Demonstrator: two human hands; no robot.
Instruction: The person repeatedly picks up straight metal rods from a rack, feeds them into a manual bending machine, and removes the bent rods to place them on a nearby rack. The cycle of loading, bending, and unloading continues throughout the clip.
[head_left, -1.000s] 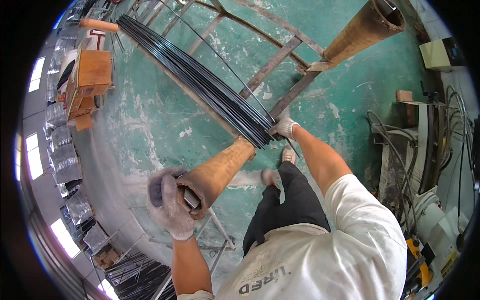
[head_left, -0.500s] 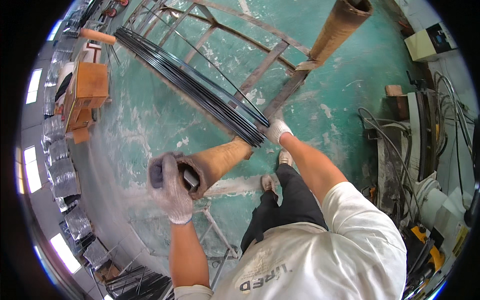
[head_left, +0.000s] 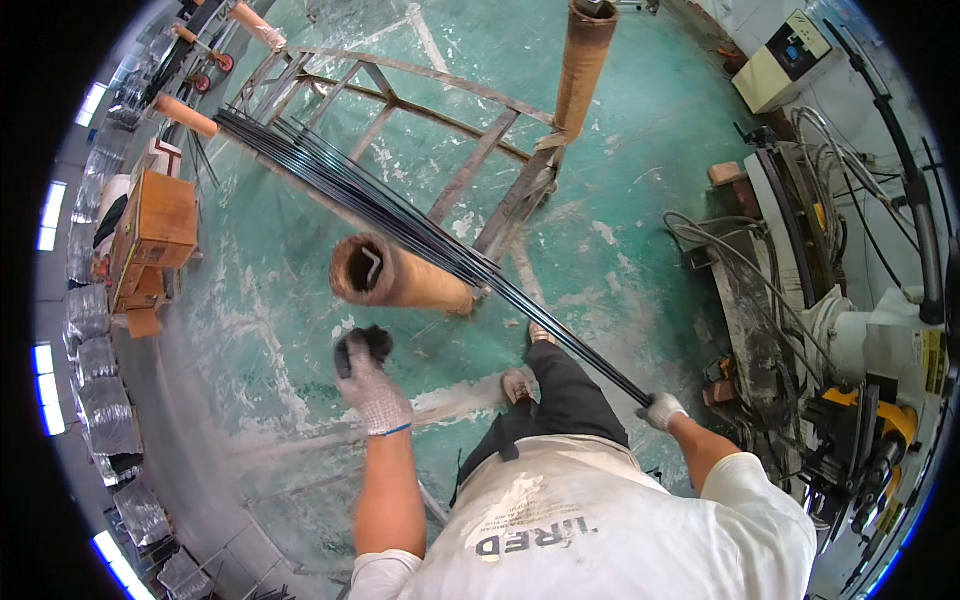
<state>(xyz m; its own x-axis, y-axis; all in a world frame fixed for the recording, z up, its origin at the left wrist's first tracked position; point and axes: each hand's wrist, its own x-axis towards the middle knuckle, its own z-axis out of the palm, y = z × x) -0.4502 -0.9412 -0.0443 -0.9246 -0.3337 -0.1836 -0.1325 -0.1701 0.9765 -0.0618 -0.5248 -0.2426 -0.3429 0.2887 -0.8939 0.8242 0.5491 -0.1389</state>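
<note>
My right hand (head_left: 662,412), in a pale knit work glove, is closed round the near ends of a few long dark metal rods (head_left: 575,335). They slant up and left onto a bundle of similar rods (head_left: 345,190) lying along the metal rack. My left hand (head_left: 374,385), in a glove with dark-coated fingers, is lifted with loosely bent fingers and nothing visible in it. It is just below and apart from the open end of a brown cardboard-like tube (head_left: 425,282). This tube stands up from the rack's near corner, with a bent metal piece inside its mouth.
The rusty metal rack (head_left: 480,170) has another upright brown tube (head_left: 583,75) at its far right corner. Cardboard boxes (head_left: 160,225) stand at left. On the right are a machine with loose cables (head_left: 735,255) and a yellow-and-black tool (head_left: 885,425). The green floor (head_left: 610,190) has peeling paint.
My left hand has let go of the tube's rim and dropped away below it. My right hand has moved right and nearer to me, drawing a few rods out from the bundle.
</note>
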